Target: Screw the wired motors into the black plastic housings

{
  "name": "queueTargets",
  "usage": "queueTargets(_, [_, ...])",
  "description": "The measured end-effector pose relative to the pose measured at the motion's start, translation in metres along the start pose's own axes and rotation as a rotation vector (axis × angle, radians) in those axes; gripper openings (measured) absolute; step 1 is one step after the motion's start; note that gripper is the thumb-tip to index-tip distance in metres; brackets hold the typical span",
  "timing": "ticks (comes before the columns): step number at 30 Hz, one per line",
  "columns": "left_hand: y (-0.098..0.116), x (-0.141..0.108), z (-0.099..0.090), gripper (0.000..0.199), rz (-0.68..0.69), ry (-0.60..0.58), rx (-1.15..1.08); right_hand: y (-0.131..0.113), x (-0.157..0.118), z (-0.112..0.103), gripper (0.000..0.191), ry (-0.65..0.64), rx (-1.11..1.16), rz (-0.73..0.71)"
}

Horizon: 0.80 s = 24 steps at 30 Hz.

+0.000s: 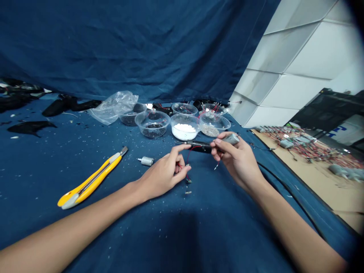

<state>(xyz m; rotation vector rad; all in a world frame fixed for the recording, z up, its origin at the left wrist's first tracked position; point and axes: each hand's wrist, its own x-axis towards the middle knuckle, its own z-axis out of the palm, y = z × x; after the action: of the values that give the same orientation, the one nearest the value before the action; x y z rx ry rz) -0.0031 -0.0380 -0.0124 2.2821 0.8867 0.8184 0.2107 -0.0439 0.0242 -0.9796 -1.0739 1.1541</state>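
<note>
My left hand (163,172) is closed around thin red wires (187,155), its index finger stretched out and thumb and other fingers curled. A small green piece (189,181) dangles below on the wire. In my right hand (237,155), a small silver motor (232,138) is gripped between thumb and fingers. A dark, pen-shaped tool (200,146) lies in line between both hands; whether the right fingers also hold it I cannot tell. Another small silver motor (147,161) rests on the blue cloth by my left wrist. Farther left lies a yellow utility knife (92,180).
Clear plastic bowls hold white bits (184,132), dark bits (153,131) and greyish parts (210,130). A plastic bag (113,106) is behind them. At right, a cardboard sheet (309,180) carries wired parts; a black cable (284,184) runs beside it.
</note>
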Motion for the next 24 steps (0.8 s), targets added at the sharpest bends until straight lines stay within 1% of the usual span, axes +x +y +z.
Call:
queueTargets(2, [0.001, -0.001, -0.003, 0.045, 0.017, 0.033, 0.032, -0.003, 0.003, -0.004, 0.025, 0.069, -0.013, -0.022])
queueTargets(5, [0.002, -0.002, -0.006, 0.035, 0.081, 0.136, 0.090, -0.009, 0.005, -0.010, 0.026, 0.136, -0.032, -0.075])
queueTargets(7, [0.002, -0.002, -0.008, 0.031, 0.139, 0.201, 0.137, -0.014, 0.006, -0.013, 0.026, 0.171, -0.043, -0.119])
queueTargets(9, [0.002, -0.002, -0.008, 0.029, 0.174, 0.221, 0.163, -0.017, 0.006, -0.017, 0.026, 0.201, -0.054, -0.150])
queueTargets(13, [0.000, -0.001, -0.007, 0.029, 0.160, 0.177, 0.142, -0.019, 0.007, -0.021, 0.026, 0.240, -0.055, -0.182])
queueTargets(19, [0.000, -0.001, -0.005, 0.023, 0.123, 0.117, 0.133, -0.017, 0.010, -0.024, 0.027, 0.296, -0.056, -0.166])
queueTargets(24, [-0.002, 0.000, -0.004, 0.020, 0.109, 0.062, 0.160, -0.019, 0.009, -0.024, 0.031, 0.293, -0.090, -0.183])
